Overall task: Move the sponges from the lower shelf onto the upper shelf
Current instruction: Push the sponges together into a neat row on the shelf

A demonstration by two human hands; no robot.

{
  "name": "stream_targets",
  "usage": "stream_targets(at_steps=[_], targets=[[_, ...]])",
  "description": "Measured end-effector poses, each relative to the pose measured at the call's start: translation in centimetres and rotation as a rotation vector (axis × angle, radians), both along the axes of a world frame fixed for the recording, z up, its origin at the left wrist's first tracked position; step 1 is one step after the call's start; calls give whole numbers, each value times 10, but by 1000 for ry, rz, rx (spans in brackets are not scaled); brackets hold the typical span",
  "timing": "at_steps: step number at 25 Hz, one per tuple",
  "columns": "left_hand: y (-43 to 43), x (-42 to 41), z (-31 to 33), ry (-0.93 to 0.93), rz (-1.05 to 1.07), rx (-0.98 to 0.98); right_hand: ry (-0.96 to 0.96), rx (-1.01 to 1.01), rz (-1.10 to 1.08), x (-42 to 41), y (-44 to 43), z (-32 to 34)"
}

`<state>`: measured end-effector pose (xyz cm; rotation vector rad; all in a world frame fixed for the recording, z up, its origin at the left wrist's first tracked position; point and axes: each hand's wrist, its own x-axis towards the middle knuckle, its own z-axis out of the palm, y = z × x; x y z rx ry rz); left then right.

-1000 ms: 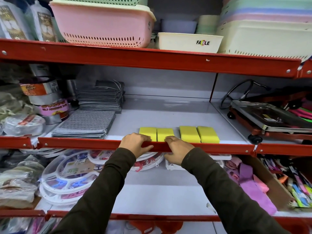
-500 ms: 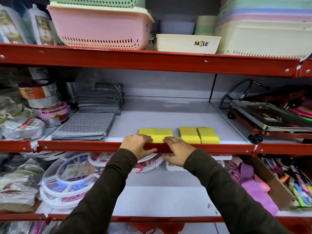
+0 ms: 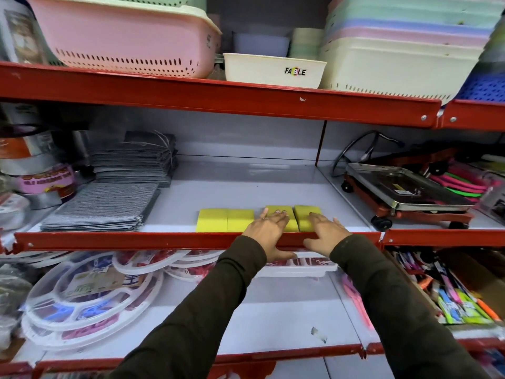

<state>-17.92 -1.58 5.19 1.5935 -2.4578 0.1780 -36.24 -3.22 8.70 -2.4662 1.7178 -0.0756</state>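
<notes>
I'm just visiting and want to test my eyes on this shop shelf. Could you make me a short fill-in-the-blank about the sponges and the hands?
1. The sponges on the shelf are coloured ____.
2. Counting them in the row gives ____ sponges.
3. The left hand and the right hand rest on the two sponges at the ____ end of the row.
4. The cream tub on the shelf above bears the word ____.

Missing words: yellow; four; right; FABLE
</notes>
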Motion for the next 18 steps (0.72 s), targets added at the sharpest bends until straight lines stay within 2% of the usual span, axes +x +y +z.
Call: stream_targets(at_steps=[4,18], targets=[[-3,-13,-7,-96,21,25,-13,56,21,-7,1,-11],[20,12,-8,-48,70,-4,-27,37,115,15,16,-12]])
